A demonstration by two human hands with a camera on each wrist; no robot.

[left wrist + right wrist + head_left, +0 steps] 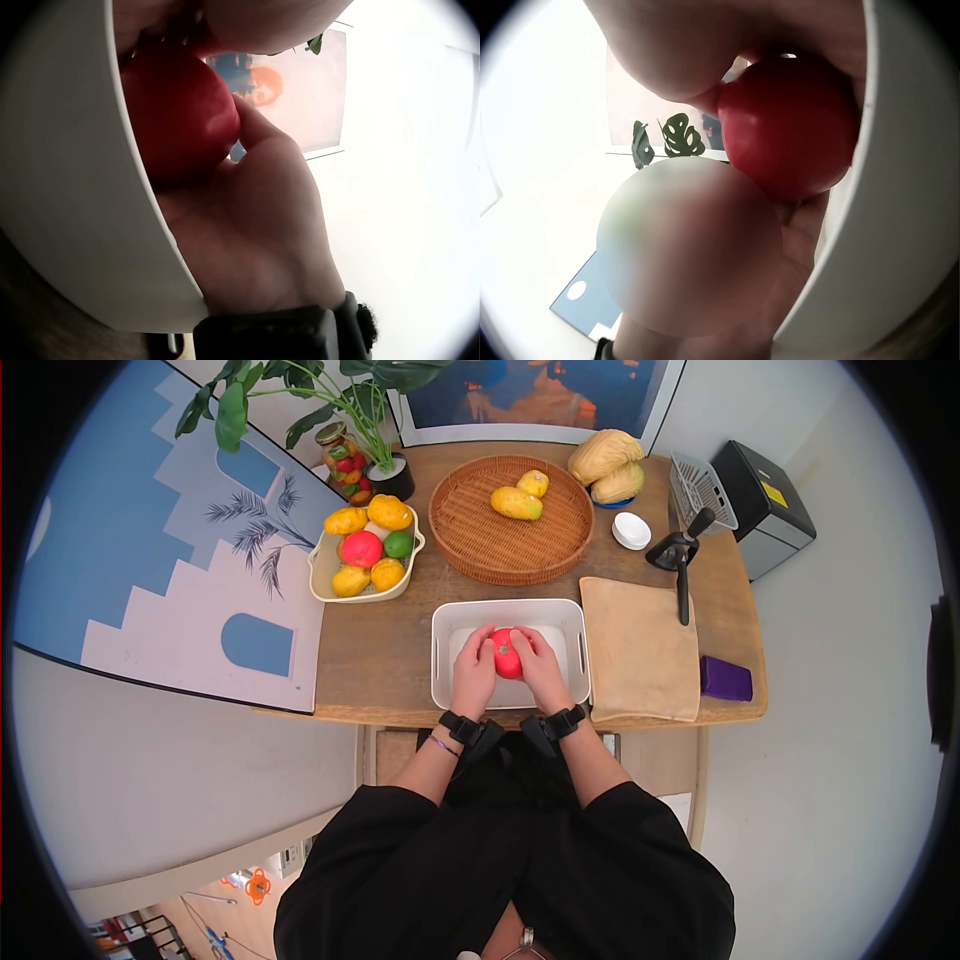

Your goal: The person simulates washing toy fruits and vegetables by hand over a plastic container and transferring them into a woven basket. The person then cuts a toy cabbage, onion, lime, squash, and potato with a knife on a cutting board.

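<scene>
A round, smooth red tomato (508, 664) is held between both hands, over the white plastic basin (438, 660) at the front of the table. My left hand (474, 672) grips its left side, and my right hand (544, 672) grips the right, thumbs on top near the stem spot. In the left wrist view the tomato (180, 116) rests against the palm behind the basin's wall (67, 165). The right wrist view shows the tomato (791, 131) between the hands, close to the basin's rim; many fingertips are hidden beneath it.
Right of the basin lies a tan cloth (640, 650), with a purple block (726, 679) beyond it. A wicker tray (460, 550) with yellow fruit stands behind. A cream basket (318, 575) of fruit is back left. A black-handled tool (684, 550) and white bowl (631, 531) are back right.
</scene>
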